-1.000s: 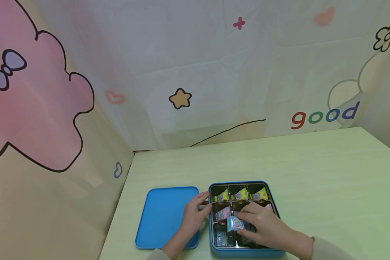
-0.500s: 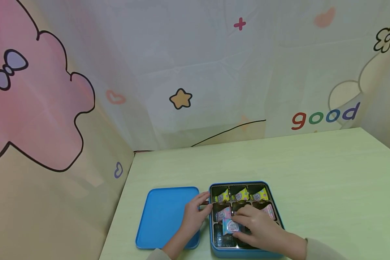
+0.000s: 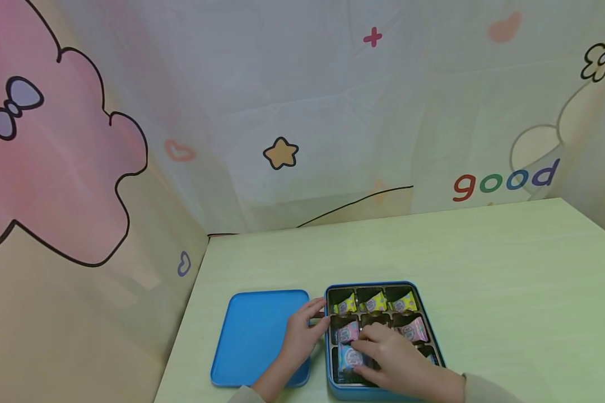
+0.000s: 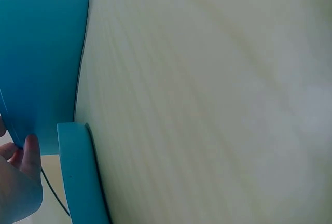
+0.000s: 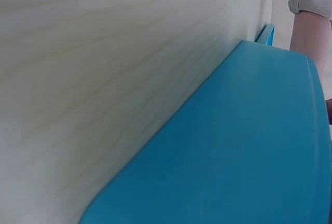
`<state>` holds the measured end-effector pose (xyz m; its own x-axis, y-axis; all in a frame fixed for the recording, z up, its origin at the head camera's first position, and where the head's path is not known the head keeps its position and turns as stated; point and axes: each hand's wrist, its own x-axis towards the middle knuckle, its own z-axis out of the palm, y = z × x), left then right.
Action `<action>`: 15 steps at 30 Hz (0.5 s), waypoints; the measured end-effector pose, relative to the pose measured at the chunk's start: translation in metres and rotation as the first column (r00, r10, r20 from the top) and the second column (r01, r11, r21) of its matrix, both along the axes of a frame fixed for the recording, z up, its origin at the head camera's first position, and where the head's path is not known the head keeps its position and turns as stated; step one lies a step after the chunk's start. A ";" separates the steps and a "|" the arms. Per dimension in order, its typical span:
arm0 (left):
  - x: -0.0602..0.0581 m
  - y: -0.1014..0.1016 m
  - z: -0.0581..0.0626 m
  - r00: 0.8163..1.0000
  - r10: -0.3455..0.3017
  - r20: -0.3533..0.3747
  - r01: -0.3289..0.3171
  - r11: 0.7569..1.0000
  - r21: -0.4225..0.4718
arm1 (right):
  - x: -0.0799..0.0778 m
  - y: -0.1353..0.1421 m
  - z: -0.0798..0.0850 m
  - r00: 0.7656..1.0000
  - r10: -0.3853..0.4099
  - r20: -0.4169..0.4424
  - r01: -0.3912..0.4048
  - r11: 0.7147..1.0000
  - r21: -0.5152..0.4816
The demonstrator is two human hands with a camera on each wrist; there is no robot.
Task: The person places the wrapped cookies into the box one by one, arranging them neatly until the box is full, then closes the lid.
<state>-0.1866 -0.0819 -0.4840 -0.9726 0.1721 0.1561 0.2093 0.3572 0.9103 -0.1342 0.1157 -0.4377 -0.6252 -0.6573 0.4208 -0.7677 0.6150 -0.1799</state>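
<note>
My right hand [image 3: 400, 354] is over an open blue tin [image 3: 378, 393], its thumb and fingertips pinching a blue-wrapped candy [image 3: 349, 357] at the front-left compartment. Against the tin's left rim rests my left hand [image 3: 303, 331], fingers fairly straight; the left wrist view shows this hand [image 4: 21, 180] touching the tin's blue side wall [image 4: 44, 68]. Yellow candies [image 3: 374, 302] fill the back row. Pink candies sit in the middle row, one at left [image 3: 347, 332] and one at right [image 3: 413, 330]. My right hand hides most of the front-middle compartments.
A blue lid [image 3: 254, 336] lies flat on the pale green table [image 3: 509, 280], left of the tin and partly under my left forearm. A cartoon-printed cloth [image 3: 333, 112] hangs behind the table and along its left side.
My right hand has moved left and slightly down with the blue candy, from the middle of the tin to the front-left compartment. My left hand has stayed at the rim.
</note>
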 end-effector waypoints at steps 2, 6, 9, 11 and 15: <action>0.000 0.000 0.000 1.000 0.000 0.004 0.000 1.000 0.005 | 0.000 -0.001 0.000 1.000 0.005 0.000 -0.005 1.000 0.006; 0.000 0.000 0.000 1.000 -0.001 0.008 0.000 1.000 0.013 | 0.001 -0.003 -0.001 1.000 0.018 -0.015 -0.018 1.000 0.011; 0.000 0.000 0.001 1.000 -0.003 0.007 0.003 1.000 0.009 | 0.001 -0.004 -0.003 0.999 0.025 -0.026 -0.024 1.000 0.017; 0.000 0.000 0.001 1.000 -0.004 0.005 0.004 1.000 0.006 | 0.001 -0.005 -0.003 0.999 0.026 -0.019 -0.025 0.999 0.029; 0.001 0.000 0.002 1.000 -0.007 0.003 0.007 1.000 0.003 | 0.002 -0.006 -0.002 1.000 0.021 -0.003 -0.021 0.998 0.052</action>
